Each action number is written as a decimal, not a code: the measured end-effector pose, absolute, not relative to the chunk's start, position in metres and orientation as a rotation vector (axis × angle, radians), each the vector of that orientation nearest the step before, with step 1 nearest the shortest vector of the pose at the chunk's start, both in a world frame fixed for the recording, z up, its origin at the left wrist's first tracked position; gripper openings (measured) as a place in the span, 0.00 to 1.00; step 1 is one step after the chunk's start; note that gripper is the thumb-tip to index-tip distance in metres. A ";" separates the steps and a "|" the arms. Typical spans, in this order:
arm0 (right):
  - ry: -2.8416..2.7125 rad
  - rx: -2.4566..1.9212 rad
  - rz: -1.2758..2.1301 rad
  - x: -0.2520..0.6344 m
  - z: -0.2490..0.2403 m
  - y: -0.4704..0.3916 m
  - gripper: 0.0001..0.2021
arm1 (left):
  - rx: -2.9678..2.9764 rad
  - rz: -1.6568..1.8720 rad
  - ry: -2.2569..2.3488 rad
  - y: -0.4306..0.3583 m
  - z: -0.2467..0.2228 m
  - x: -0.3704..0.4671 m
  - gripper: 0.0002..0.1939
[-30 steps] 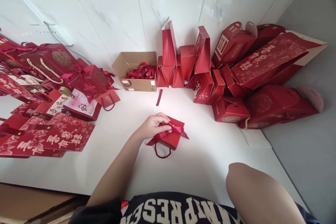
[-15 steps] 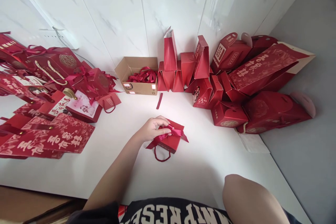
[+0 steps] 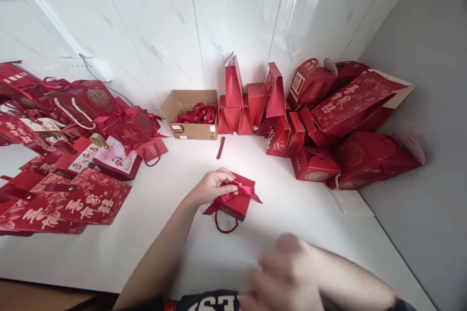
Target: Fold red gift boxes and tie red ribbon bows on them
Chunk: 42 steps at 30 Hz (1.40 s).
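A small red gift bag (image 3: 241,208) lies flat on the white table, its dark red cord handle (image 3: 226,230) looping toward me. Across it runs a glossy red ribbon (image 3: 248,192) with loose tails to both sides. My left hand (image 3: 215,187) pinches this ribbon between thumb and fingers on top of the bag. Smeared by motion, my right hand (image 3: 284,272) is low in the view near my shirt, apart from the bag; its fingers cannot be made out.
A cardboard box (image 3: 193,131) of red ribbons stands at the wall, a short ribbon strip (image 3: 221,147) before it. Finished-looking red gift bags (image 3: 91,199) crowd the left. Folded red boxes (image 3: 317,163) fill the right, beside a grey wall (image 3: 419,155).
My right hand has come into view at the lower right, where only the forearm or elbow showed. My left hand keeps its pinch on the ribbon. The view has tilted up slightly.
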State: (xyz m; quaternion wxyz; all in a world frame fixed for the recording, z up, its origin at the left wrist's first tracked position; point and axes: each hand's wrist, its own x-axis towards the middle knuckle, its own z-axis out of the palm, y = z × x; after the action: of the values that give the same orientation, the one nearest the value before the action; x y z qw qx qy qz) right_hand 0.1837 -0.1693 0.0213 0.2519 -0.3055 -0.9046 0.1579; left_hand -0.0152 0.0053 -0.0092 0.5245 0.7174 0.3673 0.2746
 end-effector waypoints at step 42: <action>-1.941 -1.378 1.525 0.236 0.044 -0.030 0.19 | 1.516 0.065 1.014 0.005 0.040 -0.063 0.23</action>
State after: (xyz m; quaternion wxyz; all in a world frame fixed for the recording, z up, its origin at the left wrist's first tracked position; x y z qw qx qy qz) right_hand 0.2356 -0.0300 0.0436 0.1564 -0.4814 -0.6781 0.5329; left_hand -0.0630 0.0053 0.0395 0.6118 0.6570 0.4395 0.0283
